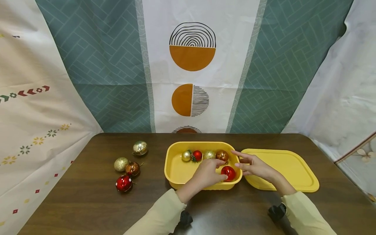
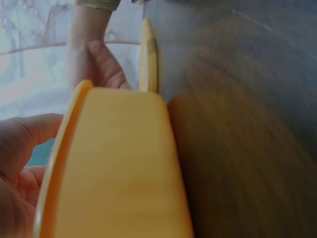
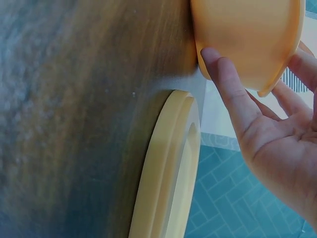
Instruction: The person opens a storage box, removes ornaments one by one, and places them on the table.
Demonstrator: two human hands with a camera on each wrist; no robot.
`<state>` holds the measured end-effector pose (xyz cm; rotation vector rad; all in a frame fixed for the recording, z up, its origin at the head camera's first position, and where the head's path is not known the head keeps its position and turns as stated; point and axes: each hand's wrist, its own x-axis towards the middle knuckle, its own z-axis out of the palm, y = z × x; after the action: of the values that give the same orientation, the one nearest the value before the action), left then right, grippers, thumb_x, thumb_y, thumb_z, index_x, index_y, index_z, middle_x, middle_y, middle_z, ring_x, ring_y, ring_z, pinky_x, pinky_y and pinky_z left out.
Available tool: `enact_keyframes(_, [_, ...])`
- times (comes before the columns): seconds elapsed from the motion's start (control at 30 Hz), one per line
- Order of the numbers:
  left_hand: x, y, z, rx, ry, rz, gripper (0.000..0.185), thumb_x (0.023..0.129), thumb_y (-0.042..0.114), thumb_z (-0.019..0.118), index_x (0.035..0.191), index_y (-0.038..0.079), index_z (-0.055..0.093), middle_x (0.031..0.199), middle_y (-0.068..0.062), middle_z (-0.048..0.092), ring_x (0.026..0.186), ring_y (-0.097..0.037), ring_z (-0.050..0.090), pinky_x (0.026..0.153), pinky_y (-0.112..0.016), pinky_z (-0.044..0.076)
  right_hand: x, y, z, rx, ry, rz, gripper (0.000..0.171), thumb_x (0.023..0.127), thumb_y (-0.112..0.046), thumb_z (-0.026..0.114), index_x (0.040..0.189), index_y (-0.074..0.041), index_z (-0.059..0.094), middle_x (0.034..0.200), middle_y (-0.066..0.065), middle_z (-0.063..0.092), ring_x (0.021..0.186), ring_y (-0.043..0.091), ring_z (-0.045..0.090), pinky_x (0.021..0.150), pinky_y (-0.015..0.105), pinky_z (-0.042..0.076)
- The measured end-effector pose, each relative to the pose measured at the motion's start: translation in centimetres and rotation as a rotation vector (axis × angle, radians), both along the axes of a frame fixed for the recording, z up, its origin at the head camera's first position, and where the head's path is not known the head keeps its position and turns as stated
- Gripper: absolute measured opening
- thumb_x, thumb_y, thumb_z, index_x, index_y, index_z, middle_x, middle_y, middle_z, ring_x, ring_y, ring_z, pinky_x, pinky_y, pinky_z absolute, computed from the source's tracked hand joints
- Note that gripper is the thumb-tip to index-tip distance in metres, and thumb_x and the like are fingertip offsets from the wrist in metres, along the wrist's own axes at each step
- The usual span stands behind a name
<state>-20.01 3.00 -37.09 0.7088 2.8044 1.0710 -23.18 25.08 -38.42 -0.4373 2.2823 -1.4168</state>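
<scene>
A yellow plastic box (image 1: pixel 175 169) stands mid-table. Along its far wall lie a gold ball (image 1: pixel 186 156), a small red ball (image 1: pixel 197 155), a glitter gold ball (image 1: pixel 209 154) and a copper ball (image 1: pixel 222 155). My left hand (image 1: pixel 222 169) reaches into the box's near right corner, thumb and fingers curled round a shiny red ball (image 1: pixel 229 173). My right hand (image 1: pixel 238 160) hovers at the box's right rim with fingers straight and nothing in it. In the right wrist view its open palm (image 3: pixel 267 144) faces the box wall (image 3: pixel 247 39).
The yellow lid (image 1: pixel 289 169) lies flat just right of the box. Left of the box sit a shiny gold ball (image 1: pixel 140 148), a glitter gold ball (image 1: pixel 121 164), a copper ball (image 1: pixel 133 168) and a red white-dotted ball (image 1: pixel 124 183). Curtains close off the back and sides.
</scene>
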Motion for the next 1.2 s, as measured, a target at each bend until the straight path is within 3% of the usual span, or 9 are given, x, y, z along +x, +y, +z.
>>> enact_keyframes(0.23, [-0.3,1.7,-0.5,-0.108,0.057,0.018,0.046,0.072,0.024,0.076,0.113,0.006,0.064,0.109,-0.003,0.065,0.098,-0.018,0.059,0.084,-0.028,0.046,0.0,-0.1,0.2,-0.012,-0.002,0.007,0.062,0.091,-0.025,0.055,0.144,-0.010,0.027,0.140,0.030,0.029,0.116,0.042,0.046,0.080,0.040,0.050])
enact_keyframes(0.57, [-0.7,2.6,-0.5,-0.213,0.081,0.053,0.037,0.069,0.026,0.079,0.099,0.008,0.069,0.089,0.001,0.068,0.077,-0.013,0.057,0.068,-0.021,0.045,-0.1,0.0,-0.1,-0.021,-0.007,0.007,0.064,0.091,-0.026,0.056,0.144,-0.009,0.025,0.141,0.029,0.028,0.116,0.042,0.047,0.080,0.041,0.050])
enact_keyframes(0.8, [-0.9,2.9,-0.8,-0.225,0.079,0.096,0.032,0.069,0.025,0.078,0.096,0.010,0.070,0.087,0.003,0.067,0.078,-0.012,0.058,0.069,-0.022,0.046,0.0,-0.1,0.0,-0.030,-0.010,0.015,0.066,0.090,-0.028,0.056,0.144,-0.009,0.025,0.141,0.030,0.027,0.116,0.043,0.047,0.080,0.041,0.050])
enact_keyframes(1.2, [-0.8,2.8,-0.8,-0.206,0.084,0.096,0.026,0.069,0.024,0.079,0.090,0.010,0.071,0.080,0.003,0.067,0.073,-0.011,0.057,0.065,-0.021,0.046,-0.1,0.1,-0.1,-0.010,0.006,0.019,0.063,0.091,-0.026,0.055,0.144,-0.008,0.025,0.141,0.030,0.027,0.117,0.044,0.045,0.080,0.041,0.050])
